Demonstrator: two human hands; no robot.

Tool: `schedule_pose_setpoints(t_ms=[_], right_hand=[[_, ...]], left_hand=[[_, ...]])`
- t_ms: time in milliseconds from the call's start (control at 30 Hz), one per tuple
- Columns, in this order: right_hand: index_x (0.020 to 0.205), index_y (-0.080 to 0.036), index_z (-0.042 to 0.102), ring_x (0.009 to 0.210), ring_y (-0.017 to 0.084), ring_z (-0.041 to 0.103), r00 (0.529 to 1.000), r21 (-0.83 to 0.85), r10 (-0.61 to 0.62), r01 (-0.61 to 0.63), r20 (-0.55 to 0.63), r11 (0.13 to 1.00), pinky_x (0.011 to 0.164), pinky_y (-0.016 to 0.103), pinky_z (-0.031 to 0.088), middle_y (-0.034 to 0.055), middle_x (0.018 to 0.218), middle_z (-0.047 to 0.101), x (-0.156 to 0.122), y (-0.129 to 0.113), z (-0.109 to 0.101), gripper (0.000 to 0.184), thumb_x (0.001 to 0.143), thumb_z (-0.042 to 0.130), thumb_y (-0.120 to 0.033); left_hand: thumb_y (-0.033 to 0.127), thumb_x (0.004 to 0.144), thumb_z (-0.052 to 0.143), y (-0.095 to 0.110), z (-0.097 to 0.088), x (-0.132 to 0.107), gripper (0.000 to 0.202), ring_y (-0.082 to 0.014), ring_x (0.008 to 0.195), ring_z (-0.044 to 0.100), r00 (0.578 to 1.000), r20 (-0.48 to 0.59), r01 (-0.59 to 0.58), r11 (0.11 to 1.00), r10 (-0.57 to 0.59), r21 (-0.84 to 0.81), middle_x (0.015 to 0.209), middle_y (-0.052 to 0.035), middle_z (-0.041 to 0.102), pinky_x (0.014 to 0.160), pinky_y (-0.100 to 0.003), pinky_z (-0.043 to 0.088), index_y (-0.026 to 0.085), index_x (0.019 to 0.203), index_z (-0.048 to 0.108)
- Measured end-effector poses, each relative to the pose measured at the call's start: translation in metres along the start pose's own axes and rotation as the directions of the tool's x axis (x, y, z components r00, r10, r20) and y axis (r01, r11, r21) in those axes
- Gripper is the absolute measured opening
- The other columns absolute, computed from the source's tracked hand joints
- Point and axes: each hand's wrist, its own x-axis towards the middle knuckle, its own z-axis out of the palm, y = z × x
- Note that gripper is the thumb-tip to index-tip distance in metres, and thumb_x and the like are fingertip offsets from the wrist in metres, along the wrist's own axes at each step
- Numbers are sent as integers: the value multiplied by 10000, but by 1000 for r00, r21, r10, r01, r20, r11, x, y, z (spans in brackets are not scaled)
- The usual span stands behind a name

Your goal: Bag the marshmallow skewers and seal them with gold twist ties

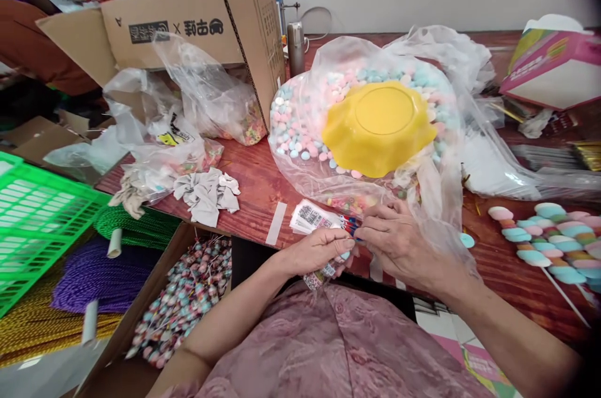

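Note:
My left hand is closed around a small printed plastic packet, its lower end showing below the fingers. My right hand meets it at the packet's upper end, with its fingertips pinched together. What lies between those fingertips is hidden. Small red and blue printed pieces show just above where the hands meet. Beside them on the table lies a fanned stack of white labels with square codes. Behind my hands, an upturned yellow bowl rests on a clear bag of pastel marshmallows.
A cardboard box and plastic bags stand at the left rear. Crumpled grey cloth lies at the table's edge. Marshmallow skewers lie on the right. Below left are a box of wrapped candies and a green crate. Another person is far left.

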Motion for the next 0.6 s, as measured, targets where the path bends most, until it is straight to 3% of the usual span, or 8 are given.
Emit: schedule_pose_setpoints(t_ms=[67, 133, 200, 267, 333, 433, 500, 600], right_hand=[[742, -209, 663, 819, 189, 551, 995, 48, 90, -92, 39, 995, 757, 377, 298, 29, 756, 684, -2, 1, 6, 277, 947, 478, -182], [719, -214, 672, 791, 187, 558, 979, 124, 180, -190, 92, 974, 729, 356, 311, 24, 731, 684, -5, 5, 15, 273, 943, 515, -216], [678, -212, 667, 756, 184, 571, 955, 196, 254, -282, 156, 939, 701, 334, 346, 25, 714, 681, -7, 9, 23, 303, 945, 528, -249], [658, -206, 661, 726, 180, 578, 939, 204, 300, -331, 169, 921, 687, 325, 379, 30, 702, 673, -9, 8, 26, 335, 954, 513, -259], [766, -206, 705, 817, 204, 606, 951, 118, 297, -305, 85, 945, 742, 349, 403, 49, 787, 706, -11, 1, 23, 290, 958, 489, -227], [1170, -261, 690, 1179, 291, 555, 979, -89, 182, -191, -93, 978, 919, 454, 377, 85, 1187, 704, -16, -14, 11, 312, 949, 489, -173], [1297, -332, 618, 1302, 309, 483, 987, -172, 65, -90, -145, 981, 1006, 507, 328, 55, 1331, 646, -20, -21, 2, 402, 943, 519, -170], [1211, -348, 649, 1218, 261, 560, 990, -75, -30, 20, -135, 997, 1050, 503, 319, -1, 1173, 723, -27, -25, -9, 332, 936, 549, -191]], left_hand=[[497, 950, 496, 2, 1, -4, 352, -140, 690, 540, 994, -56, -72, 935, 97, 346, 744, -17, 559, 688, -272, 456, 184, 802, 556], [356, 969, 472, 2, 5, -6, 229, -196, 836, 547, 968, -117, -99, 767, 221, 634, 848, -60, 590, 813, -332, 452, 190, 860, 587], [269, 966, 440, 0, 10, -6, 194, -228, 877, 537, 936, -167, -65, 620, 310, 782, 908, -94, 590, 856, -373, 441, 187, 907, 605], [231, 957, 420, -2, 13, -4, 210, -224, 824, 524, 916, -203, -35, 573, 346, 819, 867, -91, 572, 832, -371, 439, 184, 877, 608], [217, 936, 439, -3, 12, 0, 202, -205, 775, 506, 908, -225, -45, 616, 354, 787, 811, -66, 559, 806, -347, 430, 187, 825, 605], [226, 899, 456, 2, 6, 4, 217, -157, 681, 477, 930, -258, -59, 799, 262, 599, 706, -15, 538, 730, -292, 407, 184, 733, 588], [254, 863, 473, 7, 3, 5, 216, -123, 594, 454, 969, -227, -6, 931, 95, 365, 632, 13, 515, 647, -258, 392, 180, 687, 574], [320, 799, 555, 14, 7, 1, 211, -99, 487, 441, 983, -38, 178, 984, -177, 22, 557, 30, 501, 522, -235, 356, 186, 637, 554]])
